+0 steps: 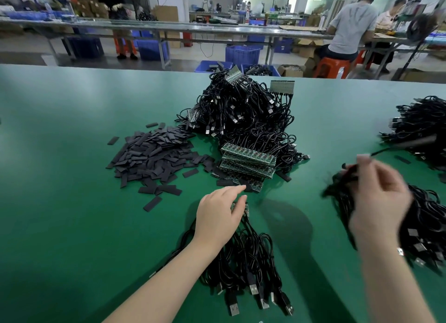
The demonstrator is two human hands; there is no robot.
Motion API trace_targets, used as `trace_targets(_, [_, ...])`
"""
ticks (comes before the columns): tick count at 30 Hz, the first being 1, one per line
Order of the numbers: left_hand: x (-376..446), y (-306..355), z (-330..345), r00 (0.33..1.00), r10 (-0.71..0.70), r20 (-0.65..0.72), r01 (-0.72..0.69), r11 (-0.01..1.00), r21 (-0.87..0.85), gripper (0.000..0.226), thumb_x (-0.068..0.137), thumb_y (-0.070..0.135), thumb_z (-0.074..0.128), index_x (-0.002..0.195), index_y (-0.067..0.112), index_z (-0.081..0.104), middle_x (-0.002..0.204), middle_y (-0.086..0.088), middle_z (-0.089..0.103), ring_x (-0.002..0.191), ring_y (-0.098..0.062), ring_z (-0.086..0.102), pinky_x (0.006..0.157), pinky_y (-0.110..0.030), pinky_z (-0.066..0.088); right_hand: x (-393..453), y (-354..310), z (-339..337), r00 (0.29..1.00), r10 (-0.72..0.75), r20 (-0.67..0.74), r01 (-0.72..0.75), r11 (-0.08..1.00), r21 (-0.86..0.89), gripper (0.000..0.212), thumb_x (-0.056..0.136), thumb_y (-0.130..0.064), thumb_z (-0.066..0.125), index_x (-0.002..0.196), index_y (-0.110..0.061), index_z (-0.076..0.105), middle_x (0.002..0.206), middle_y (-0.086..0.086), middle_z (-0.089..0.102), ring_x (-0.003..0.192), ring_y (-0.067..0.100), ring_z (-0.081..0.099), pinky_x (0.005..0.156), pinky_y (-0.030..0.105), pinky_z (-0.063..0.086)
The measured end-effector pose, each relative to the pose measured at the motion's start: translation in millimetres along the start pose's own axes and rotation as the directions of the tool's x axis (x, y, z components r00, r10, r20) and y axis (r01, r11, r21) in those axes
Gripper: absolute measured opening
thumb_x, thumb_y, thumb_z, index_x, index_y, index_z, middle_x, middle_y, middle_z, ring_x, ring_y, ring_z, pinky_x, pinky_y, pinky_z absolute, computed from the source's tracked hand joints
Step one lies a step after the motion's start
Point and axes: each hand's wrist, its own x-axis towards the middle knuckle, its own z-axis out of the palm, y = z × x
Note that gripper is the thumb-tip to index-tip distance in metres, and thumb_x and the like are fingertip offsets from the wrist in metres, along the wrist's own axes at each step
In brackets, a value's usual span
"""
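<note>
On the green table (pixel 72 226) my left hand (pixel 218 216) lies with straight fingers on the board end of a bundle of black USB cables (pixel 251 269) whose plugs point toward me. My right hand (pixel 379 197), blurred by motion, holds a black cable (pixel 337 185) above a pile of finished black cables (pixel 424 226) at the right. A stack of green circuit board strips (pixel 248 161) sits just beyond my left hand. To its left spreads a heap of flat black sleeve pieces (pixel 152 156).
A large tangle of black USB cables with board strips (pixel 241 110) rises mid-table. Another cable heap (pixel 420 127) lies at the far right. Beyond the table edge stand blue crates (pixel 242 55), long benches, cardboard boxes, an orange stool (pixel 330 68) and several people.
</note>
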Motion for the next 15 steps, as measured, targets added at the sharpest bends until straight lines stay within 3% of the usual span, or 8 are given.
trace_targets(2, [-0.5,0.1,0.1,1.000,-0.005,0.004,0.005,1.000,0.004,0.031,0.099,0.033,0.051,0.126,0.027,0.065,0.121,0.013,0.066,0.112,-0.005,0.060,0.097,-0.036,0.047,27.4,-18.3,-22.6,0.987,-0.163,-0.002,0.152,0.924,-0.350,0.017,0.086,-0.050,0.068,0.088,-0.034,0.074,0.080,-0.013,0.072,0.075,0.011,0.068,0.070,0.027,0.058])
trace_targets(5, [-0.1,-0.3,0.8,1.000,-0.024,-0.003,0.024,1.000,0.014,0.030,0.098,0.031,0.052,0.125,0.027,0.065,0.121,0.014,0.067,0.112,-0.005,0.060,0.097,-0.034,0.046,67.9,-17.6,-52.2,0.985,-0.145,0.093,0.155,0.511,-0.845,0.034,0.093,-0.053,0.058,0.106,-0.025,0.071,0.090,0.001,0.072,0.081,0.029,0.067,0.074,0.048,0.057])
trace_targets(8, [0.1,-0.9,1.2,0.998,-0.060,0.006,0.060,0.997,0.038,0.031,0.099,0.029,0.050,0.127,0.028,0.063,0.123,0.014,0.065,0.114,-0.005,0.058,0.097,-0.031,0.044,82.6,-1.7,-64.9,0.989,0.103,0.106,0.097,0.091,-0.991,0.034,0.099,-0.041,0.053,0.117,-0.017,0.069,0.099,0.020,0.067,0.092,0.041,0.063,0.082,0.051,0.054])
trace_targets(9, [0.3,-1.5,1.4,0.997,-0.078,0.014,0.077,0.996,0.051,0.032,0.099,0.028,0.049,0.128,0.028,0.062,0.125,0.015,0.064,0.116,-0.005,0.057,0.097,-0.031,0.043,83.6,2.1,-66.1,0.987,0.130,0.100,0.099,0.007,-0.995,0.036,0.100,-0.039,0.052,0.120,-0.014,0.068,0.101,0.023,0.066,0.098,0.042,0.060,0.085,0.050,0.052])
trace_targets(12, [1.0,-2.9,3.9,0.990,-0.135,0.045,0.130,0.987,0.093,0.036,0.098,0.027,0.046,0.132,0.030,0.058,0.128,0.015,0.062,0.119,-0.007,0.055,0.100,-0.032,0.040,80.0,-0.3,-58.0,0.991,-0.005,0.133,0.133,-0.007,-0.991,0.042,0.094,-0.037,0.061,0.126,-0.010,0.065,0.116,0.027,0.060,0.112,0.045,0.049,0.095,0.056,0.044])
trace_targets(15, [2.8,-3.3,7.4,0.981,-0.176,0.075,0.163,0.974,0.158,0.037,0.096,0.030,0.046,0.130,0.030,0.060,0.125,0.015,0.063,0.120,-0.009,0.052,0.101,-0.032,0.037,52.4,-18.2,-27.4,0.949,-0.192,0.252,0.260,0.019,-0.965,0.037,0.089,-0.038,0.067,0.120,-0.018,0.069,0.115,0.020,0.065,0.105,0.040,0.051,0.090,0.051,0.042])
